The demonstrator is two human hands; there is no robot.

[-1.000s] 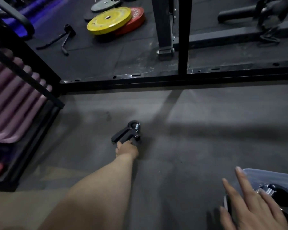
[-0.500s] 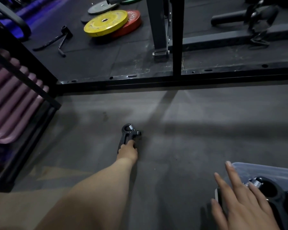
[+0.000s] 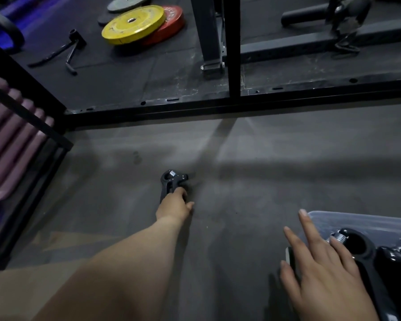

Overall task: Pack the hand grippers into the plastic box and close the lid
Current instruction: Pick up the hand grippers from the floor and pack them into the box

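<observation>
A black hand gripper [image 3: 171,183] with a steel spring lies on the grey floor at arm's length ahead. My left hand [image 3: 174,206] is stretched out to it, fingers curled around its handles. At the bottom right stands a clear plastic box [image 3: 357,220] with black hand grippers [image 3: 361,249] inside, their springs showing. My right hand [image 3: 322,269] rests flat with fingers spread over the box's left edge, touching the nearest gripper inside. No lid is visible.
A black steel rack frame [image 3: 218,105] crosses the floor ahead. Yellow and red weight plates [image 3: 137,25] and a bar handle [image 3: 65,49] lie beyond it. A rack with rolled purple mats [image 3: 14,135] stands at the left.
The hand gripper on the floor has been turned from lying sideways to pointing away from me, and my left hand has closed further around its handles. My right hand stays on the box.
</observation>
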